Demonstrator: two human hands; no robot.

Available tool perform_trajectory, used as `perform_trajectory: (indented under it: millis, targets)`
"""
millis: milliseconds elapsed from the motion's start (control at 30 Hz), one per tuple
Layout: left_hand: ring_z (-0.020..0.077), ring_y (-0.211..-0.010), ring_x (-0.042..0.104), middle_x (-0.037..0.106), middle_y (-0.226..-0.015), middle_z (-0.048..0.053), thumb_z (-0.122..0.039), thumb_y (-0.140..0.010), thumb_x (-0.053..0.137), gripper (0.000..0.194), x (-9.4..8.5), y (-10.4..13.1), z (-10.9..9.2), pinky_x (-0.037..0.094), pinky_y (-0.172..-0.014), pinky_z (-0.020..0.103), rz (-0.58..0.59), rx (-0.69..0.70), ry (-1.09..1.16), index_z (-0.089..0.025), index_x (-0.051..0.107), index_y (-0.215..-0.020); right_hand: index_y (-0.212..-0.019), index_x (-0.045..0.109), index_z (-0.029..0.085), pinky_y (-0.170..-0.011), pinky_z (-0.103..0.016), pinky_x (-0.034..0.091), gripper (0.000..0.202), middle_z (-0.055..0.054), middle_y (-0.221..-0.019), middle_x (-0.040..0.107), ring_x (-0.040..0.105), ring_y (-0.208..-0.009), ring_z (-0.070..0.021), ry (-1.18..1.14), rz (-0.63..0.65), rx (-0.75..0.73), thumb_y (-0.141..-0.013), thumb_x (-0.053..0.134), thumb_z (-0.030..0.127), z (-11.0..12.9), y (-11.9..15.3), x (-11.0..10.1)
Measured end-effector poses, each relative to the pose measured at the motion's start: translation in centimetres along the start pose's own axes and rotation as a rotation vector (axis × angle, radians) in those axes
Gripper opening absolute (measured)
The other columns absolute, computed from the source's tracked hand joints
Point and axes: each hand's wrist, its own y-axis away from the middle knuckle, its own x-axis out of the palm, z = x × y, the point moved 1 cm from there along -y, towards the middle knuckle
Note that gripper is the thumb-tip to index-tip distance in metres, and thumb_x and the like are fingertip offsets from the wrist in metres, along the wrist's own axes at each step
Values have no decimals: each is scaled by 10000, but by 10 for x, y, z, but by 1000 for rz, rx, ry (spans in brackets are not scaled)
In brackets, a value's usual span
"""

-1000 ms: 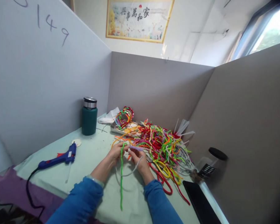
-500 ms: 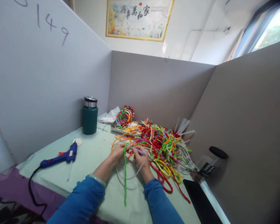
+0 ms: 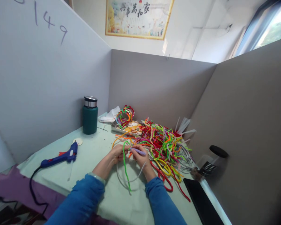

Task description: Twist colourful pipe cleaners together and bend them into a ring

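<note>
Near the middle of the table, my left hand (image 3: 115, 154) is closed, its fingers pinching a green fuzzy stem (image 3: 125, 164) that hangs down in a curve. Close beside it, my right hand (image 3: 140, 157) is closed on a short purple stem (image 3: 139, 152). The fingertips of both hands nearly meet. A thin grey stem (image 3: 137, 178) loops below the hands; where its ends are held is hard to make out. Just beyond the hands lies a tangled heap of coloured stems (image 3: 161, 140).
A blue glue gun (image 3: 58, 158) and a green bottle (image 3: 90, 115) stand at the left. Behind the hands is a metal tray (image 3: 117, 128) with round pieces. Red-handled scissors (image 3: 165, 181), a black slab (image 3: 200, 200) and a dark-lidded container (image 3: 207, 168) are on the right.
The lower end of the green stem has swung right and up, and its top now bows out in a loop. Both hands remain close together, with the right hand slightly further left.
</note>
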Motion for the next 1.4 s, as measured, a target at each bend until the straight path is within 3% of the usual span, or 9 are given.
perform_trajectory:
  millis: [167, 267, 333, 400, 600, 733, 900, 1200, 1400]
  targets:
    - [15, -335, 148, 281, -419, -96, -483, -574, 708, 429, -2, -2, 2, 40, -365, 216, 20, 10, -75, -173, 411, -571, -896, 616, 169, -399, -199, 341, 291, 9, -671, 594, 459, -453, -78, -39, 4, 82, -690, 661, 371, -10, -8, -9]
    - [18, -334, 153, 289, -412, -93, -468, -583, 704, 408, 1, 0, 4, 40, -369, 224, 70, 15, -169, -172, 423, -574, -922, 642, 171, -489, -218, 412, 306, -22, -764, 636, 533, -563, -108, -34, -5, 78, -704, 648, 386, -6, -9, -11]
    - [22, -329, 178, 312, -405, -83, -463, -587, 701, 407, 4, 2, 5, 49, -366, 229, 106, 16, -248, -170, 420, -555, -872, 659, 174, -562, -228, 439, 275, -18, -761, 645, 561, -636, -126, -29, 30, 62, -675, 676, 365, 0, -8, -11]
    - [22, -324, 194, 327, -402, -76, -472, -595, 695, 424, 8, 5, 5, 58, -362, 230, 142, 22, -295, -170, 404, -531, -758, 649, 173, -522, -215, 416, 217, 15, -638, 606, 525, -565, -109, -29, 43, 64, -649, 695, 355, 2, -7, -10]
    - [9, -310, 226, 440, -470, -75, -512, -639, 680, 408, 15, 12, -2, 77, -347, 198, 197, 168, -237, -160, 489, -717, -649, 501, 187, -373, -181, 305, 324, 73, -501, 485, 402, -396, -60, -145, -72, 111, -673, 664, 467, -6, -9, -10]
    - [8, -289, 251, 510, -489, -55, -492, -669, 672, 396, 14, 9, -3, 83, -338, 191, 218, 280, -189, -156, 517, -811, -679, 483, 184, -333, -178, 250, 361, 88, -441, 441, 359, -328, -50, -147, -42, 146, -705, 632, 512, -9, -6, -7]
    - [-3, -290, 250, 528, -535, -40, -427, -672, 682, 380, 14, 9, -5, 90, -330, 189, 279, 286, -106, -122, 573, -869, -688, 494, 173, -362, -179, 273, 334, 62, -506, 488, 381, -378, -49, -241, -27, 177, -716, 636, 475, -8, -1, -4]
    - [-8, -313, 272, 553, -574, -30, -409, -607, 731, 460, 11, 4, -5, 114, -343, 186, 124, 303, -55, -102, 598, -923, -717, 567, 166, -361, -188, 279, 267, 38, -541, 552, 389, -367, -51, -353, -91, 198, -649, 691, 392, -11, -2, -5]
    - [-5, -290, 234, 488, -503, -53, -476, -648, 693, 385, 8, -2, 0, 89, -331, 203, 73, 261, -53, -136, 516, -682, -700, 618, 151, -366, -198, 268, 261, 10, -568, 582, 376, -366, -48, -274, -57, 160, -677, 686, 402, -9, -3, -3]
